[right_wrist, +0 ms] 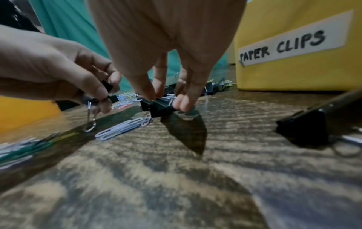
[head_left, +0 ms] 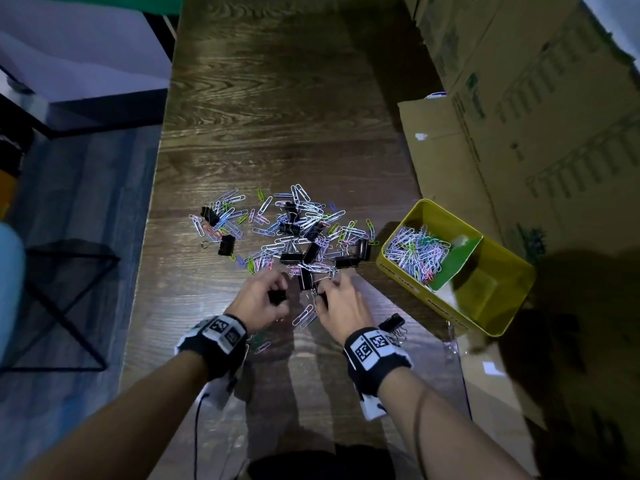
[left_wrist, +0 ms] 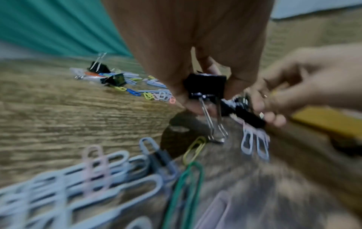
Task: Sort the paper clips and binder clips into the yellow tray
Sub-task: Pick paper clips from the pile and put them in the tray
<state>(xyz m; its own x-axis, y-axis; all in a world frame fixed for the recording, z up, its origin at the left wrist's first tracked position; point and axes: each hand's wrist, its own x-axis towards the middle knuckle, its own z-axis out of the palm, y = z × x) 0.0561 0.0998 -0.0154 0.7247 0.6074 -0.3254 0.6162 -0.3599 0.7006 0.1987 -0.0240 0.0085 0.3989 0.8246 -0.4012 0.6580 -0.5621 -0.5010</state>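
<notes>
A pile of coloured paper clips (head_left: 304, 223) mixed with black binder clips (head_left: 227, 244) lies in the middle of the wooden table (head_left: 277, 116). My left hand (head_left: 263, 299) pinches a black binder clip (left_wrist: 205, 86) just above the table, wire handles hanging down. My right hand (head_left: 341, 306) pinches another black binder clip (right_wrist: 158, 106) at the pile's near edge. The yellow tray (head_left: 512, 289) stands to the right; its left compartment holds many paper clips (head_left: 415, 252) behind a green divider (head_left: 457, 261). A label on the tray (right_wrist: 293, 41) reads PAPER CLIPS.
Cardboard boxes (head_left: 519, 116) stack along the right side behind the tray. One binder clip (head_left: 393, 323) lies by my right wrist, and loose paper clips (head_left: 304, 315) lie between my hands. A black metal stool frame (head_left: 62, 306) stands on the floor at left.
</notes>
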